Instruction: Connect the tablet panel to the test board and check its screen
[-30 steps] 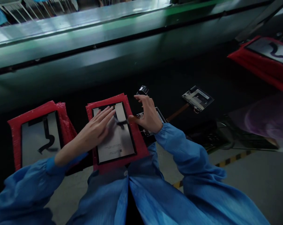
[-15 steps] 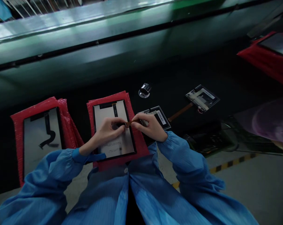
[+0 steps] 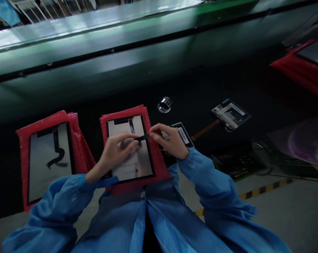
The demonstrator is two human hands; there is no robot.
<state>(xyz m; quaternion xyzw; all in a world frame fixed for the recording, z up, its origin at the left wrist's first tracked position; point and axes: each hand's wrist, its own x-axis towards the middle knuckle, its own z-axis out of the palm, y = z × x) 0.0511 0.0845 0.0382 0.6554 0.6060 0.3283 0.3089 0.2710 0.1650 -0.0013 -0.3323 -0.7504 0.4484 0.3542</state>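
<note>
A display panel [image 3: 144, 160] with a black frame lies on a red bubble-wrap bag [image 3: 160, 168] in front of me. Over it, my left hand [image 3: 117, 151] pinches the panel's black flex cable [image 3: 141, 138] between thumb and fingers. My right hand [image 3: 171, 140] is closed at the cable's free end, thumb and fingertips together; what they grip is too small to make out. Beside the right hand lies a small circuit board [image 3: 184, 135] with a white label, partly hidden by that hand. An orange ribbon cable [image 3: 205, 130] runs from it to a second board [image 3: 231, 114].
At left, another display panel [image 3: 40, 151] with a curled black cable lies on stacked red bags [image 3: 78, 147]. A shiny metal roll-like object [image 3: 165, 104] sits behind the boards. More red bags [image 3: 301, 68] with a panel are at far right, near a purple rounded shape [image 3: 309, 142].
The orange strip that showed between my fingertips is no longer visible there; the black cable now spans toward my right fingers. My right hand has lifted slightly, uncovering less of the near board.
</note>
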